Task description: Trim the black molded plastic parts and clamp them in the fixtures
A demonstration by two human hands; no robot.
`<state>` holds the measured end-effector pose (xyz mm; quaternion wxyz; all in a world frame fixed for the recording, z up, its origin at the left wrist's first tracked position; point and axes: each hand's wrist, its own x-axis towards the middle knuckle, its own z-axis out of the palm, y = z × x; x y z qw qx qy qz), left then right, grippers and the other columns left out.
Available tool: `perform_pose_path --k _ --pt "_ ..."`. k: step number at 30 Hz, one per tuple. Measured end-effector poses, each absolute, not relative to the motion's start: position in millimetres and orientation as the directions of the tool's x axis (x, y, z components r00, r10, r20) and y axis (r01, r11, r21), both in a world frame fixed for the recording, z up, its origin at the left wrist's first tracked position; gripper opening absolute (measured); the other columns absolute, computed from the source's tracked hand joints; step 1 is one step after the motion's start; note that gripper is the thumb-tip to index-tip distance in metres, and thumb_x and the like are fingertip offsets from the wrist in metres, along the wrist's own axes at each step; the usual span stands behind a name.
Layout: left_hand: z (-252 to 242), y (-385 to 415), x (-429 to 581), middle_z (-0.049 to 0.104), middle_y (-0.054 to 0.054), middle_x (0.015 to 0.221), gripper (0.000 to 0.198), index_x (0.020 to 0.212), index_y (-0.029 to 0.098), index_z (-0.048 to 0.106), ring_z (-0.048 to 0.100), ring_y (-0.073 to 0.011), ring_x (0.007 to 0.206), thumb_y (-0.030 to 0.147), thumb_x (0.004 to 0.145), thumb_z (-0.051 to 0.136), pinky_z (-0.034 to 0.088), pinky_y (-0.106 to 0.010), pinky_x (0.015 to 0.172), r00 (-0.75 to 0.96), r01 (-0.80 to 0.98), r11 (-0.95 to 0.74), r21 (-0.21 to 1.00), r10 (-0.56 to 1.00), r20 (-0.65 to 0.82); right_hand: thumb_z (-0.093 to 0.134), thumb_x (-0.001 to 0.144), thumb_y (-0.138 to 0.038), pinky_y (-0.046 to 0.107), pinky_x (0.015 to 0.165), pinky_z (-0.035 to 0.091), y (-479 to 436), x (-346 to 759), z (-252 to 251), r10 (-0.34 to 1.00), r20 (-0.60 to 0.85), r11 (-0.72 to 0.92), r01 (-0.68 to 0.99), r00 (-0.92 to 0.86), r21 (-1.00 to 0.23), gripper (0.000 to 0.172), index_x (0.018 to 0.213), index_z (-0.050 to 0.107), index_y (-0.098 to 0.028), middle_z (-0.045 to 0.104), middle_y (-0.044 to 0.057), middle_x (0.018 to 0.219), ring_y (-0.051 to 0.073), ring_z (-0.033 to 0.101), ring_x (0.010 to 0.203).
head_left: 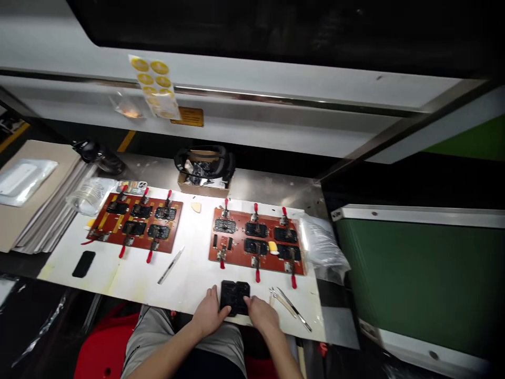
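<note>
At the near edge of the white-covered bench, a black rectangular plastic part [235, 297] with a notched middle is held between both my hands. My left hand [208, 314] grips its left side, thumb over the lower left corner. On its right edge presses the thumb of my right hand [263, 314], with the other fingers curled and partly hidden. Just beyond lies a reddish-brown fixture board [235, 259] bearing several black parts under red-handled toggle clamps. Tweezers [294, 308] and another slim tool [282, 302] rest right of my right hand.
Another clamp board [173, 237] lies left, with a craft knife [171, 265] and a flat black piece [83, 263] in front. Behind are a cardboard box [189, 188] and a dark bottle [104, 158]. Cardboard sheets [47, 210] stand left; a plastic-wrapped bundle [323, 245] lies right.
</note>
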<state>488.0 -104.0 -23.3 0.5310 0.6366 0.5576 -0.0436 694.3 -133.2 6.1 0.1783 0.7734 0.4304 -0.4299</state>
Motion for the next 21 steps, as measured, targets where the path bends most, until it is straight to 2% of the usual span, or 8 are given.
perform_pose_path --k 2,4,7,9,11,13,16,21 --pt "-16.5 -88.5 446.5 0.064 -0.020 0.119 0.052 0.123 0.011 0.059 0.061 -0.0316 0.109 0.045 0.083 0.060 0.044 -0.036 0.094 0.383 0.753 0.183 0.632 0.659 -0.647 0.028 0.103 -0.040 0.043 0.084 0.049 -132.3 701.6 14.2 0.449 -0.831 -0.621 0.784 0.328 -0.027 0.051 0.104 0.072 -0.014 0.073 0.020 0.109 0.033 0.069 0.105" --pt "-8.8 -68.3 387.8 0.071 -0.011 0.092 0.031 0.095 0.017 0.067 0.065 -0.0259 0.086 0.044 0.087 0.054 0.046 -0.033 0.078 0.384 0.761 0.173 0.625 0.657 -0.649 0.019 0.103 -0.038 0.047 0.084 0.048 -131.9 700.1 20.7 0.396 -0.807 -0.687 0.725 0.439 0.058 0.056 0.110 0.068 -0.012 0.072 0.023 0.109 0.036 0.069 0.104" --pt "0.6 -28.1 276.8 0.063 -0.003 0.066 0.033 0.069 0.021 0.058 0.061 -0.0218 0.068 0.041 0.092 0.045 0.042 -0.031 0.065 0.330 0.797 0.160 0.582 0.692 -0.642 0.019 0.102 -0.043 0.042 0.081 0.046 -122.4 661.0 27.0 0.403 -0.733 -0.775 0.631 0.548 0.046 0.053 0.106 0.065 -0.018 0.073 0.020 0.104 0.035 0.069 0.098" --pt "3.3 4.0 198.1 0.061 -0.003 0.070 0.033 0.073 0.022 0.054 0.060 -0.0231 0.070 0.042 0.094 0.039 0.043 -0.033 0.068 0.252 0.829 0.160 0.535 0.748 -0.614 0.023 0.102 -0.044 0.036 0.078 0.046 -102.1 604.2 30.2 0.471 -0.697 -0.791 0.608 0.542 -0.062 0.046 0.098 0.064 -0.022 0.073 0.016 0.100 0.031 0.069 0.095" --pt "2.0 36.3 126.2 0.061 -0.008 0.088 0.031 0.089 0.021 0.055 0.061 -0.0287 0.087 0.046 0.095 0.037 0.044 -0.039 0.079 0.142 0.867 0.169 0.469 0.819 -0.557 0.024 0.102 -0.040 0.032 0.076 0.045 -69.2 527.5 32.6 0.561 -0.682 -0.751 0.635 0.470 -0.181 0.043 0.094 0.062 -0.022 0.073 0.013 0.096 0.027 0.069 0.092" --pt "-3.2 63.9 68.9 0.055 -0.015 0.108 0.042 0.112 0.015 0.050 0.055 -0.0363 0.106 0.052 0.092 0.041 0.042 -0.047 0.091 0.010 0.914 0.176 0.366 0.891 -0.453 0.023 0.103 -0.036 0.029 0.074 0.044 -29.6 441.3 33.4 0.640 -0.689 -0.668 0.688 0.339 -0.282 0.043 0.093 0.062 -0.020 0.073 0.012 0.093 0.024 0.069 0.090" --pt "-15.7 90.2 15.8 0.049 -0.020 0.116 0.062 0.127 0.007 0.041 0.050 -0.0409 0.113 0.055 0.088 0.050 0.040 -0.052 0.097 -0.075 0.948 0.177 0.264 0.931 -0.356 0.036 0.101 -0.035 0.027 0.073 0.042 24.8 320.3 32.4 0.679 -0.713 -0.574 0.733 0.177 -0.364 0.034 0.095 0.066 -0.020 0.074 0.009 0.094 0.022 0.069 0.090" --pt "-32.0 106.7 -18.5 0.053 -0.016 0.114 0.045 0.122 0.012 0.044 0.054 -0.0361 0.112 0.040 0.089 0.053 0.043 -0.048 0.097 -0.003 0.917 0.174 0.359 0.903 -0.430 0.051 0.094 -0.038 0.030 0.075 0.044 75.9 199.9 35.3 0.675 -0.738 -0.468 0.778 0.008 -0.419 0.029 0.097 0.070 -0.017 0.075 0.012 0.097 0.026 0.069 0.093"
